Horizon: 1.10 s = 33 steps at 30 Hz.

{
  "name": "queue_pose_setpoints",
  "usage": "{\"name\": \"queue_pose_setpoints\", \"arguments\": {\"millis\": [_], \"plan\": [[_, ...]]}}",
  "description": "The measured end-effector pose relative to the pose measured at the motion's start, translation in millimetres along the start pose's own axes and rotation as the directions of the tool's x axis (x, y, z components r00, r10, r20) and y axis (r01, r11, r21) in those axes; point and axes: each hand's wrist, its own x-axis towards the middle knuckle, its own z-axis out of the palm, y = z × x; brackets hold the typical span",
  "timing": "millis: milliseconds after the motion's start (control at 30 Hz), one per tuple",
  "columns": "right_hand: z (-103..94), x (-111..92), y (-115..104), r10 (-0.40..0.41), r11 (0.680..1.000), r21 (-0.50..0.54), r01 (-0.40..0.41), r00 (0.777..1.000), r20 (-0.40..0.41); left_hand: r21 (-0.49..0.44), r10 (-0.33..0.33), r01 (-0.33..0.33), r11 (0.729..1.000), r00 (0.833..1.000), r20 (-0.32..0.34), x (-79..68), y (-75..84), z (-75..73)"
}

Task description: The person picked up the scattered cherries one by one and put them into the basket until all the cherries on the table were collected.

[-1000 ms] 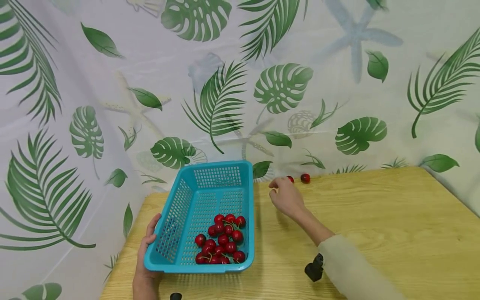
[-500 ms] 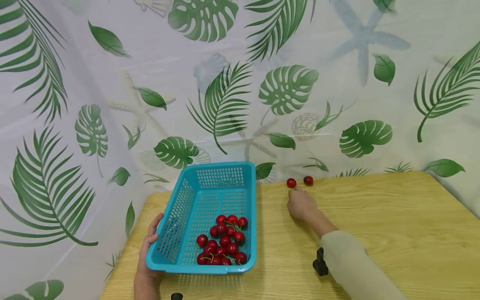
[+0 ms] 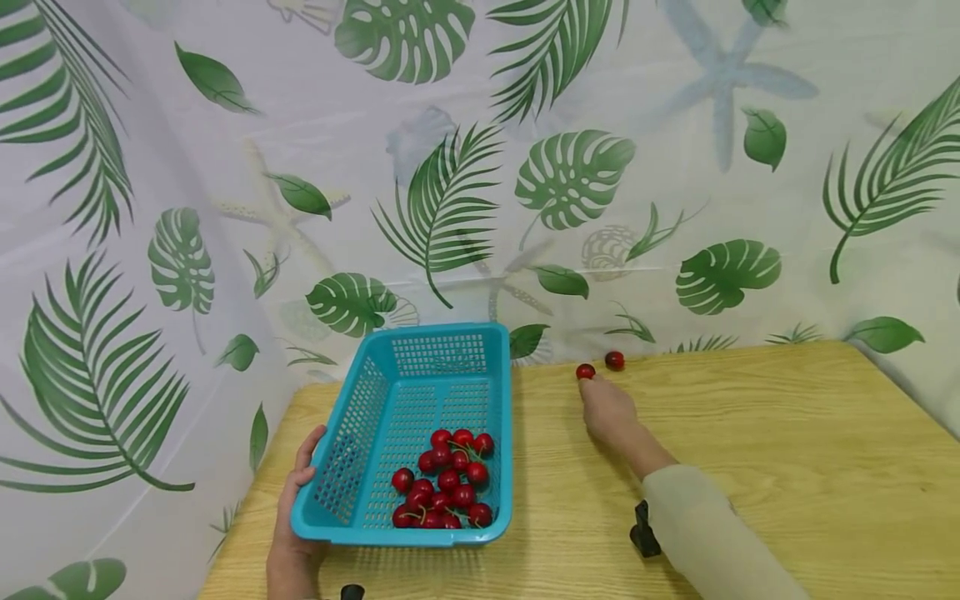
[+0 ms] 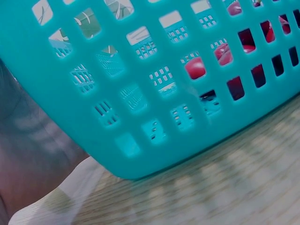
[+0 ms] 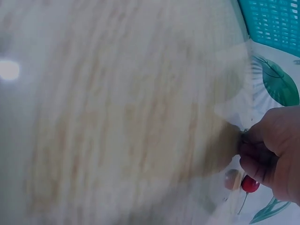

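Note:
My left hand (image 3: 288, 508) grips the left side of a blue plastic basket (image 3: 498, 433), fingers at its rim. Red cherries (image 3: 448, 481), some with green stems, lie in the basket's near right part; in the left wrist view they show through the holes of the basket wall (image 4: 140, 93). At the table's back edge my right hand (image 3: 609, 410) pinches a cherry (image 3: 585, 372), which peeks out beyond the fingertips. Another cherry (image 3: 615, 360) sits just right of it. In the right wrist view, curled fingers of the right hand (image 5: 276, 152) hide the held fruit, and a stemmed cherry (image 5: 250, 183) shows below them.
The wood-grain table (image 3: 750, 442) stretches to the right of the basket. A white cloth printed with leaves (image 3: 465, 208) hangs right behind the table and along its left side. A black wrist mount (image 3: 645, 531) sits at the right sleeve.
My right hand has moved right from beside the basket to the nearer of the two cherries, which has shifted slightly toward the hand. The left hand and basket stay in place.

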Motion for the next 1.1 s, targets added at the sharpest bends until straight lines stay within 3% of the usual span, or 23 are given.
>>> {"name": "queue_pose_setpoints", "arguments": {"millis": [300, 633, 900, 1100], "plan": [[2.5, -2.5, -3.6, -0.02, 0.997, -0.077, 0.019, 1.0, -0.011, -0.007, 0.011, -0.011, 1.0, 1.0, 0.013, -1.2, 0.4, -0.7], [1.4, -6.4, -2.8, 0.05, 0.998, -0.03, -0.049, 0.998, 0.024, -0.005, 0.01, -0.01, 1.0, 1.0, 0.021, -0.7, -0.6, 0.3], [9.9, -10.1, -9.2, 0.023, 0.986, -0.162, -0.024, 1.0, -0.005, -0.002, 0.019, -0.019, 1.0, 0.999, 0.043, -0.4, -0.1, -2.0], [9.0, -13.0, -14.7, 0.037, 0.986, -0.166, -0.036, 0.999, 0.003, 0.0, 0.024, -0.024, 1.0, 0.999, 0.044, 0.5, 0.3, -3.7]]}}
